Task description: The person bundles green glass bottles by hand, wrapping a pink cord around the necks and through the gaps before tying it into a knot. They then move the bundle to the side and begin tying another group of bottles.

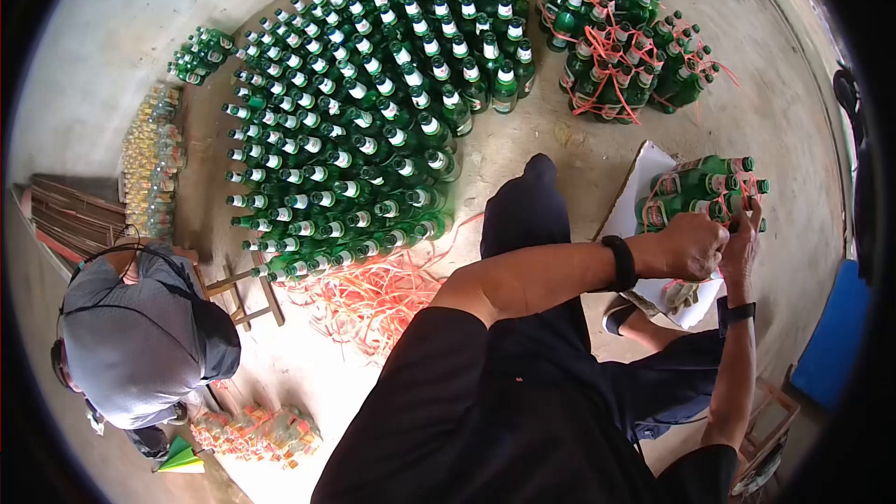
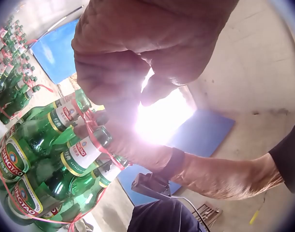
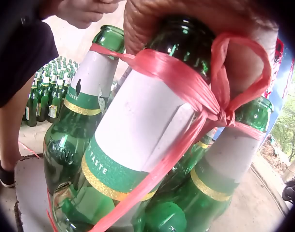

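Green beer bottles (image 1: 695,177) stand bundled on a white board, tilted in the head view. Pink plastic twine (image 3: 171,72) wraps their necks and knots in a loop; another strand circles the bodies (image 2: 26,209). My right hand (image 1: 740,257) grips among the necks, its fingers (image 3: 239,36) behind the front neck, partly hidden by it. Just left of it, my left hand (image 1: 686,245) is curled into a loose fist beside the bundle. In the left wrist view, this hand (image 2: 147,43) shows bent fingers and thumb, with no twine visible in it.
Rows of loose green bottles (image 1: 373,112) fill the floor ahead. Tied bundles (image 1: 611,65) stand at upper right. Loose pink twine (image 1: 364,303) lies heaped left of my legs. The white board (image 1: 635,182) supports the bundle. Another person (image 1: 140,327) bends over at far left.
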